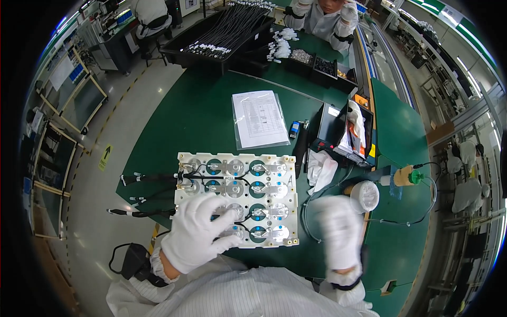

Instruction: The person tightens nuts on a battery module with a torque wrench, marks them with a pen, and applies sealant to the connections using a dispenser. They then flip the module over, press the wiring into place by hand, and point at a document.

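My left hand (196, 232), in a white glove, rests over the lower left part of a white battery-module-like frame (292, 203). Its fingers are apart, curved over the round metal parts, and no held thing shows. Rows of silver discs with blue dots and black wires fill the frame, and black cable bundles (150, 178) stick out of its left side. Motion smears my right hand (338, 230), also gloved in white, to the right of the frame. A round white tub (365, 196) stands just beyond it. Whether those blurred fingers hold anything is hidden.
Beyond the frame lies a sheet of paper in a clear sleeve (259, 119). A black box (340, 129), crumpled white tissue (321, 170) and a green-capped dispenser with a hose (409, 175) stand right. A black cable tray (222, 39) and small parts bins are farther back, near a co-worker.
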`<action>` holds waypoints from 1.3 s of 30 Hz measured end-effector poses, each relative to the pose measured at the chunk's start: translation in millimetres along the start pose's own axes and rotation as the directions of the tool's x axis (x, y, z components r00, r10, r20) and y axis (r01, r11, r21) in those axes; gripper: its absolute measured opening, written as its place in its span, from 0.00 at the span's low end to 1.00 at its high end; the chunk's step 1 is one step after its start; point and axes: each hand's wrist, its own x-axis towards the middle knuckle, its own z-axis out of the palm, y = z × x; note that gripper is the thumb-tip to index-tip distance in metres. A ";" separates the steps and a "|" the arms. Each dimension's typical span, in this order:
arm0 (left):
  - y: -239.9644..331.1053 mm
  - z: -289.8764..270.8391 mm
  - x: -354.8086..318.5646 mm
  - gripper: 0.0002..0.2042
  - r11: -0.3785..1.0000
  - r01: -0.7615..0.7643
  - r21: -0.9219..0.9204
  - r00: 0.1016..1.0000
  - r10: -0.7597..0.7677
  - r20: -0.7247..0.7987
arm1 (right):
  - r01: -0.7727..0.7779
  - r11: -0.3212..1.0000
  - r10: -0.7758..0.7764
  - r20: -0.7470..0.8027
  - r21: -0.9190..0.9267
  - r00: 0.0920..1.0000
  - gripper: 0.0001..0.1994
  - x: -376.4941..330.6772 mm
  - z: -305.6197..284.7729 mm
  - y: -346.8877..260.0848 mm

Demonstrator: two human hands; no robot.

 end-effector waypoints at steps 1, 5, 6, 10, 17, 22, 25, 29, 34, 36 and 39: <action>-1.3 -1.8 -2.5 0.23 0.998 -0.016 0.068 0.995 0.023 -0.101 | -0.066 0.995 0.040 -0.322 -0.069 0.946 0.15 0.2 -19.2 5.9; 3.2 -1.4 -11.5 0.27 0.997 -0.030 0.073 0.999 0.031 -0.014 | -0.190 0.907 -0.166 -0.734 -0.376 0.658 0.23 10.6 -104.1 30.4; 6.3 2.5 -12.9 0.27 0.997 -0.033 0.074 0.999 0.034 -0.013 | -0.223 0.899 -0.117 -0.697 -0.377 0.707 0.23 16.2 -119.3 37.6; 22.2 13.0 -13.2 0.29 0.991 0.035 0.130 0.995 -0.046 0.086 | -0.245 0.956 0.151 -0.446 -0.160 0.882 0.22 54.9 -152.1 37.7; 18.6 23.9 -16.2 0.27 0.986 0.051 0.156 0.999 -0.051 -0.006 | -0.125 0.971 0.063 -0.286 -0.205 0.956 0.14 81.8 -155.5 45.0; 16.1 24.2 -18.5 0.27 0.986 0.075 0.150 0.997 -0.074 -0.010 | 0.173 0.953 -0.288 -0.563 -0.249 0.775 0.16 38.2 -123.3 -12.0; 13.7 24.9 -17.4 0.26 0.990 0.081 0.114 0.997 -0.082 0.000 | 0.565 0.807 -0.587 -0.347 -0.172 0.732 0.22 23.2 -99.9 -18.6; 13.5 29.4 -20.2 0.21 0.991 0.096 0.091 0.994 -0.090 -0.067 | 0.775 0.603 -0.798 -0.114 -0.191 0.592 0.14 42.3 -31.5 -21.1; 7.5 35.9 -21.3 0.17 0.991 0.084 0.102 0.983 -0.066 -0.171 | 0.794 0.605 -0.796 0.065 0.052 0.602 0.17 55.1 38.9 -16.7; 7.1 36.4 -22.0 0.13 0.991 0.064 0.116 0.983 -0.043 -0.181 | 0.761 0.649 -0.756 0.120 0.005 0.643 0.16 53.5 47.2 -1.7; 5.8 41.6 -22.7 0.13 0.988 0.042 0.147 0.980 -0.012 -0.196 | 0.738 0.674 -0.735 0.130 0.031 0.666 0.16 53.8 55.3 7.5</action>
